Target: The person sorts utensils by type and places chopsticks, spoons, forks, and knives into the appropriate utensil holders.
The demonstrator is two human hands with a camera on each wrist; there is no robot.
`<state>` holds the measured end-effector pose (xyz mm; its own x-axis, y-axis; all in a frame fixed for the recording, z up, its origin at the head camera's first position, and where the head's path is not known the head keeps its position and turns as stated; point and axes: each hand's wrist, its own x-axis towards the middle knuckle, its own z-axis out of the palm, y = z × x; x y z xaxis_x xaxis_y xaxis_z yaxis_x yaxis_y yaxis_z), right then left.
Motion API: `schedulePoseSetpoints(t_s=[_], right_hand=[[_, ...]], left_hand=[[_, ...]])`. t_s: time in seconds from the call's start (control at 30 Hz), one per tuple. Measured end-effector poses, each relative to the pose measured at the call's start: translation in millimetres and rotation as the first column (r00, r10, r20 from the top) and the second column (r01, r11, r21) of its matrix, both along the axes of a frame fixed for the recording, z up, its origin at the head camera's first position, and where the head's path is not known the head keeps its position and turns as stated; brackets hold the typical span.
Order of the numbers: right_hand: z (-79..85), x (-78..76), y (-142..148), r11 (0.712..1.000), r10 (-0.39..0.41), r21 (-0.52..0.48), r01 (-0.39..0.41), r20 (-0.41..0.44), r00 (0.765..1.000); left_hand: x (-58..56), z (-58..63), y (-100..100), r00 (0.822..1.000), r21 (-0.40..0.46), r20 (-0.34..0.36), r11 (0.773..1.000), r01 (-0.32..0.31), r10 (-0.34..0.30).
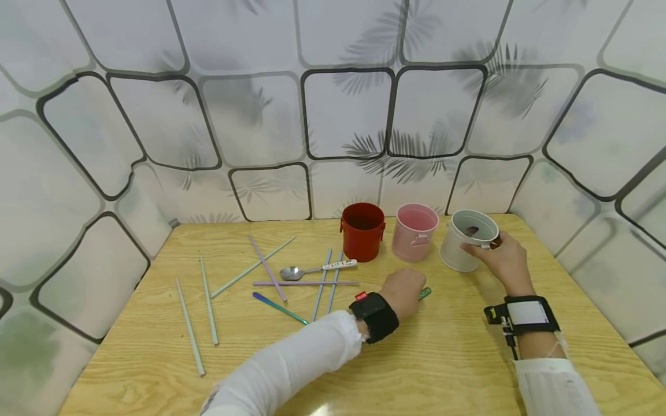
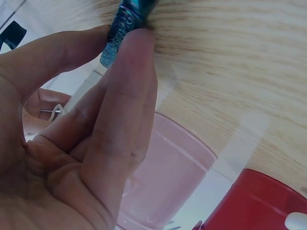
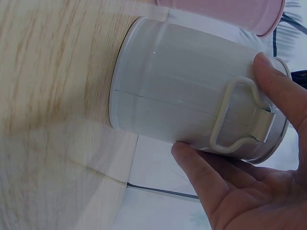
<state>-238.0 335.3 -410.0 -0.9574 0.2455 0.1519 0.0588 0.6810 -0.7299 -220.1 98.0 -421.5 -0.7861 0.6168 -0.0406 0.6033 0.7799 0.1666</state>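
Observation:
My left hand (image 1: 404,292) is low over the table, in front of the pink bucket (image 1: 412,240). Its thumb and forefinger pinch a slim teal utensil with a glittery handle (image 2: 120,36); the rest of the utensil is out of sight. At the right, my right hand (image 1: 502,263) grips a white bucket (image 1: 458,254) near its rim. The thumb (image 3: 278,86) lies on one side of the wall and the fingers (image 3: 196,167) on the other, around the wire handle (image 3: 220,120). The bucket stands upright on the table, with something small and dark (image 1: 472,230) showing inside its mouth.
A red bucket (image 1: 362,242) stands left of the pink one. A spoon (image 1: 292,273) with a white patterned handle lies across blue chopsticks (image 1: 321,289). Purple chopsticks (image 1: 267,268), pale green chopsticks (image 1: 189,329) and a blue-teal metallic stick (image 1: 281,307) lie around it. A patterned backdrop (image 1: 343,115) rises behind.

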Motion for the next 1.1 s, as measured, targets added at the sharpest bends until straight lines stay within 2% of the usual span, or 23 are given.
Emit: schedulePoseSetpoints(t_s=[0.3,0.67,1.0,1.1], right_hand=[[-0.5,-0.9,-0.3,1.000,0.000,0.001,0.000,0.000,1.000],[-1.6,-1.9,0.9,1.000,0.003,-0.006,-0.003,0.001,1.000],[-1.6,-2.0,1.2,1.000,0.001,-0.004,-0.001,-0.010,1.000],[-2.0,-1.7,1.1,1.000,0.001,-0.003,-0.001,-0.012,1.000]], left_hand=[[0.9,-0.9,1.9,1.000,-0.011,-0.001,1.000,0.008,-0.008],[-0.5,-5.4,4.4,0.997,-0.047,-0.075,0.999,0.026,-0.030],[0.8,-4.3,6.3,0.995,-0.068,-0.093,0.997,0.025,-0.032],[1.2,-2.9,4.3,0.996,-0.062,-0.078,0.997,0.035,-0.040]])
